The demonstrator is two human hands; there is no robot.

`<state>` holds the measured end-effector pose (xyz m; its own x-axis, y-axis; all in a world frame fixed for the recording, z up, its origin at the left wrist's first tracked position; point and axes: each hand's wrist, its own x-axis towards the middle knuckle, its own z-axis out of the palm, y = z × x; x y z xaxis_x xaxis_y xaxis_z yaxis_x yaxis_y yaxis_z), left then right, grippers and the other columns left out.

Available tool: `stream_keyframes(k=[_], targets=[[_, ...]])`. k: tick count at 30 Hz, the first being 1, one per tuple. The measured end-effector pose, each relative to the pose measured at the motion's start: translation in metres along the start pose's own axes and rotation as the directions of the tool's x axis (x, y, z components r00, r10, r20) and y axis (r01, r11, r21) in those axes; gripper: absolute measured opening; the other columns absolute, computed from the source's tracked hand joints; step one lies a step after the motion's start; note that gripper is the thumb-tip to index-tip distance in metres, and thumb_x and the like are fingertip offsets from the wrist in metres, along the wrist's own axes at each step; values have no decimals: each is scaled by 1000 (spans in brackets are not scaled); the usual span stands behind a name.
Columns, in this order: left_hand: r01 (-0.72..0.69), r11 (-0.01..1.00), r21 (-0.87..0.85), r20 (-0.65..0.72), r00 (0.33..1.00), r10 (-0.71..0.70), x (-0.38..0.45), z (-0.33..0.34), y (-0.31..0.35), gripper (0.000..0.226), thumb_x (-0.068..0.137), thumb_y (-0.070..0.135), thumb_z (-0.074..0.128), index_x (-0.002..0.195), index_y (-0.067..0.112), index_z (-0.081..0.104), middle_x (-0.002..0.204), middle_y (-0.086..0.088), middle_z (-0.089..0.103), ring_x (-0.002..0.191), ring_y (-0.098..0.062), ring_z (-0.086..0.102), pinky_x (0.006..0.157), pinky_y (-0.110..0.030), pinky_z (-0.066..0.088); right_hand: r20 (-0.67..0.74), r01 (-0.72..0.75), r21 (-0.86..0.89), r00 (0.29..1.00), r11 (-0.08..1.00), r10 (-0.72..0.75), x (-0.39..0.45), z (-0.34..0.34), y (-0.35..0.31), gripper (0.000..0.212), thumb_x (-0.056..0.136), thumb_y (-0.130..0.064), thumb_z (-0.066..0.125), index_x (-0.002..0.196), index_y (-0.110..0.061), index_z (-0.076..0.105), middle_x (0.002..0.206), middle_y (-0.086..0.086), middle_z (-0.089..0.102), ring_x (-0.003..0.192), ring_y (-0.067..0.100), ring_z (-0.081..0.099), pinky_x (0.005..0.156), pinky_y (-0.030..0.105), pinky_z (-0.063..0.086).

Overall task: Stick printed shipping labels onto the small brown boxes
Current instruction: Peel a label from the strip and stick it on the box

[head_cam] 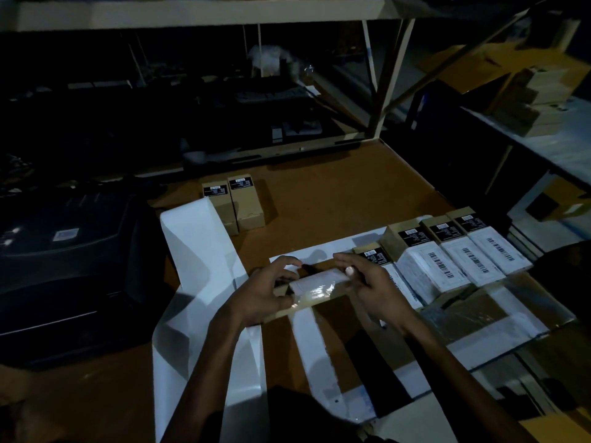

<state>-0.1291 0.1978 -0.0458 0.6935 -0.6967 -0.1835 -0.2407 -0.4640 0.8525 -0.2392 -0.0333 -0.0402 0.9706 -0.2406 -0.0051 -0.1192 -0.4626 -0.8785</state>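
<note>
A small brown box (323, 300) lies flat between my hands at the table's middle, with a white shipping label (315, 282) on its top face under a glossy film. My left hand (265, 289) grips the box's left end, fingers curled over the top. My right hand (367, 279) holds the right end, thumb lying on the label's edge. To the right, three labelled brown boxes (460, 260) lie side by side, barcodes up, and another partly hidden box (375, 255) lies behind my right hand. Two unlabelled brown boxes (233, 203) stand further back.
A long white strip of label backing (204, 266) runs from a black printer (64, 266) on the left down the brown table (335, 199). White paper sheets (323, 353) and a flat cardboard piece with clear tape (479, 308) lie near. Dark shelving stands behind.
</note>
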Motion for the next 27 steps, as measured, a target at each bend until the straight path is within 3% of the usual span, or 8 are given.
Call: stream_keyframes(k=[6, 8, 11, 14, 17, 21, 25, 27], targets=[[-20, 999, 31, -59, 998, 22, 7, -2, 4, 63, 81, 19, 80, 134, 38, 51, 125, 17, 58, 119, -7, 53, 83, -18, 51, 246, 28, -164, 969, 986, 13, 30, -17, -7, 53, 100, 4, 48, 141, -29, 51, 130, 2, 59, 122, 20, 57, 98, 37, 54], [-49, 998, 40, -41, 998, 51, 8, -2, 4, 71, 72, 32, 88, 133, 37, 53, 127, 20, 59, 117, -4, 55, 89, -25, 54, 330, 6, -151, 943, 989, 45, 37, -22, -13, 55, 97, 0, 59, 142, -29, 50, 130, 2, 57, 120, 18, 56, 95, 32, 54], [-43, 997, 63, -26, 999, 45, 11, -4, -1, 82, 61, 38, 94, 133, 38, 55, 125, 22, 60, 114, -1, 57, 92, -31, 56, 439, 0, -118, 897, 993, 53, 45, -25, -18, 69, 83, -1, 77, 142, -25, 50, 123, -13, 57, 110, 5, 58, 84, 17, 53], [-21, 996, 85, -44, 999, 25, 15, -5, -7, 86, 60, 39, 93, 137, 35, 53, 129, 16, 60, 118, -7, 55, 94, -33, 56, 452, -38, -104, 888, 994, 81, 54, -22, -16, 79, 71, 0, 87, 137, -25, 52, 116, -14, 60, 108, 9, 61, 83, 24, 57], [-24, 996, 82, -47, 998, 28, 17, -5, -7, 82, 64, 33, 93, 136, 33, 53, 129, 13, 60, 116, -5, 55, 91, -25, 54, 440, -52, -87, 894, 995, 85, 61, -21, -12, 80, 66, 2, 89, 134, -22, 55, 115, -10, 63, 107, 14, 63, 83, 29, 59], [-47, 997, 61, -35, 998, 50, 19, -8, -5, 73, 67, 34, 90, 130, 41, 54, 127, 15, 62, 116, -5, 57, 95, -29, 53, 481, -27, -85, 874, 996, 65, 70, -22, -13, 65, 65, 1, 91, 119, -26, 66, 115, -2, 65, 104, 19, 66, 81, 32, 61], [-88, 992, 94, 0, 996, 88, 22, -10, -9, 71, 68, 31, 90, 131, 38, 59, 127, 22, 62, 116, 2, 56, 93, -23, 50, 503, 36, -132, 863, 991, 36, 78, -21, -9, 63, 66, 0, 90, 123, -19, 70, 112, 0, 53, 106, 20, 61, 83, 23, 56], [-91, 989, 120, -3, 996, 92, 23, -9, -12, 72, 68, 35, 89, 133, 36, 58, 129, 20, 61, 118, 0, 55, 94, -28, 53, 499, 38, -138, 866, 990, 36, 79, -21, -7, 63, 68, 1, 89, 124, -19, 69, 109, 0, 53, 106, 14, 59, 83, 16, 52]])
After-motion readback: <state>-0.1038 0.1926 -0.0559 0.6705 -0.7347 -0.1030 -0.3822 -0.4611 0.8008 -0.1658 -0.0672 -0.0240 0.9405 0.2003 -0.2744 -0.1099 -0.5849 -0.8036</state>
